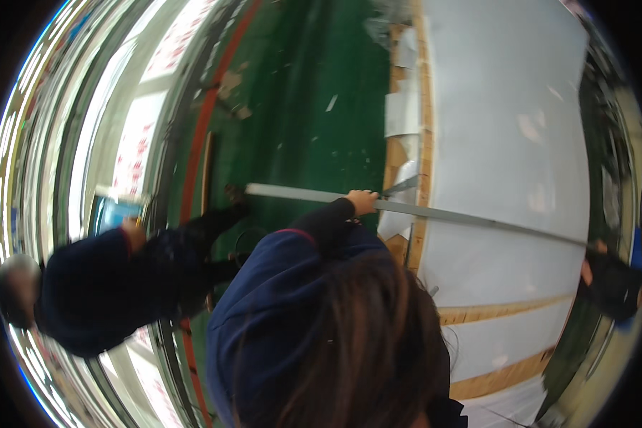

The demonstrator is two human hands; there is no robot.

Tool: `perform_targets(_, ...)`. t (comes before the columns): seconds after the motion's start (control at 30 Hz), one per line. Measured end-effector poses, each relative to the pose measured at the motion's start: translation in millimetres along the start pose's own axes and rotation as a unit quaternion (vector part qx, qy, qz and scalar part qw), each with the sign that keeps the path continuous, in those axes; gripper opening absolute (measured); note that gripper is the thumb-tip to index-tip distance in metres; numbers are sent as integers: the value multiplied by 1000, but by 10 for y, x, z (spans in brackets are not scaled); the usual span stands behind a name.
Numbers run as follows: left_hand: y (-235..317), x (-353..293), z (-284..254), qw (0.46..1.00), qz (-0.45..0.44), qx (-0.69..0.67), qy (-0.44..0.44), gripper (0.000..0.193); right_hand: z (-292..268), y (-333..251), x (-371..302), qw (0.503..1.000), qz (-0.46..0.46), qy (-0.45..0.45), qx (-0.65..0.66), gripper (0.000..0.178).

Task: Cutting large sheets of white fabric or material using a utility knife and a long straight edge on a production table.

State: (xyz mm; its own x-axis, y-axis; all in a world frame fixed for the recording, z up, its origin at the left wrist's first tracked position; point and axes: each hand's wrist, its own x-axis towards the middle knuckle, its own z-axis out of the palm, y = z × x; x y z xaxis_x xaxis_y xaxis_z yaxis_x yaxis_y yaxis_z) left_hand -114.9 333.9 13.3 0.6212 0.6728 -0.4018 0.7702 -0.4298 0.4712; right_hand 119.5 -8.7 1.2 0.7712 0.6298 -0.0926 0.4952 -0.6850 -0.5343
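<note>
My left hand (364,201), reaching out from a dark blue sleeve, has its fingers closed round a long, straight grey bar (471,220). One pale end of the bar sticks out to the left over the green floor. Its other part runs right across a large white sheet (506,107), reaching the hands of a co-worker (613,282) at the far edge. Just beyond my fingers a short dark grey piece (401,186) juts toward the sheet; its kind cannot be made out. Hair and my body cover the lower middle, and my right hand does not show.
Wooden strips (422,107) edge the white sheet, with torn white paper (403,114) beside them. Another person (100,285) in dark clothes stands at the left. A red line (205,118) runs along the green floor (299,93), where small scraps lie.
</note>
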Motion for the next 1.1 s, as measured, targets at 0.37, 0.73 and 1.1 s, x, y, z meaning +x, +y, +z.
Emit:
perform_targets(0.37, 83, 9, 34, 1000, -6, -11, -14, 45, -95, 30, 65, 999, -26, -35, 5, 24)
perform_targets(0.73, -54, 115, 49, 997, 70, -5, -29, 43, -196, -334, 196, 990, 92, 80, 69, 23)
perform_targets(1.1, 32, 121, 87, 998, 55, 6, -22, 44, -224, -324, 138, 983, 122, 100, 90, 23)
